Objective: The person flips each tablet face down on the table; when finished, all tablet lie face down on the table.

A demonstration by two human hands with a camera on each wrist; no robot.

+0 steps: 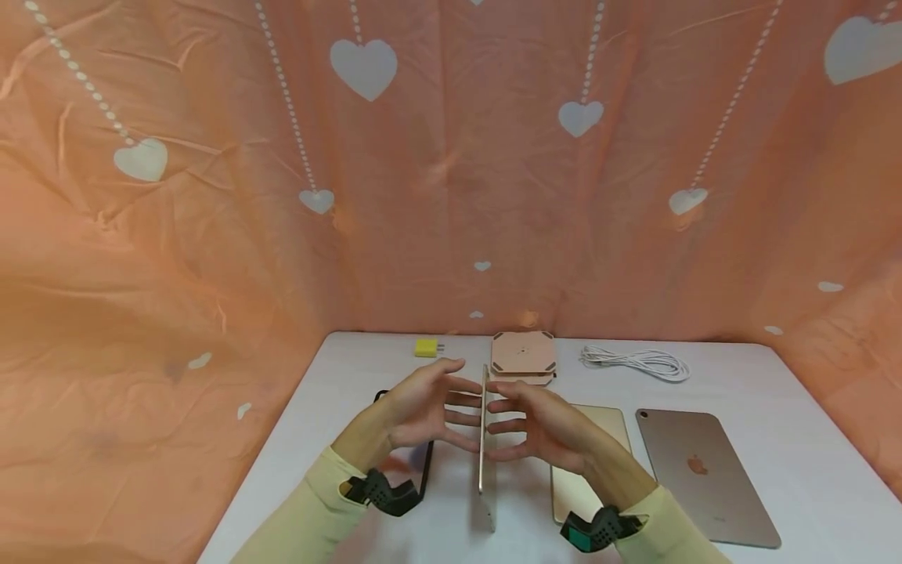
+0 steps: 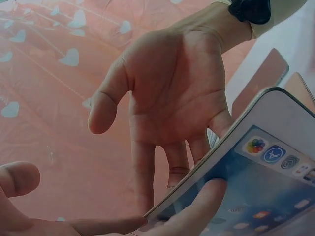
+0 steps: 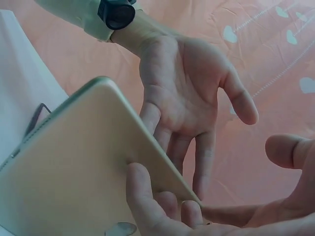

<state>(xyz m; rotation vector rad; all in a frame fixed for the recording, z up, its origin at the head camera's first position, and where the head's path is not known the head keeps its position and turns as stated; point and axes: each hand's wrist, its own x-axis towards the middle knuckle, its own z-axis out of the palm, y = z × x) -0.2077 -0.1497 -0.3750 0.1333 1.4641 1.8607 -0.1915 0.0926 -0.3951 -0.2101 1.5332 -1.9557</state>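
Observation:
A white-fronted tablet (image 1: 483, 439) stands on edge between the two hands, its lit screen (image 2: 261, 182) turned left and its gold back (image 3: 74, 162) turned right. The left hand (image 1: 423, 411) lays its extended fingertips against the screen side. From the other side, the right hand (image 1: 539, 427) touches the back with its fingers spread and nearly straight. Both thumbs stick up, away from the tablet. A gold tablet (image 1: 578, 497) lies face down under the right forearm, and a black-edged device (image 1: 427, 470) lies partly hidden behind the left wrist.
A grey tablet (image 1: 705, 478) lies face down at the right. Along the back of the white table (image 1: 345, 368) are a yellow charger plug (image 1: 426, 348), a pink square stand (image 1: 523, 352) and a coiled white cable (image 1: 637, 362). An orange heart-patterned curtain (image 1: 451, 172) hangs behind.

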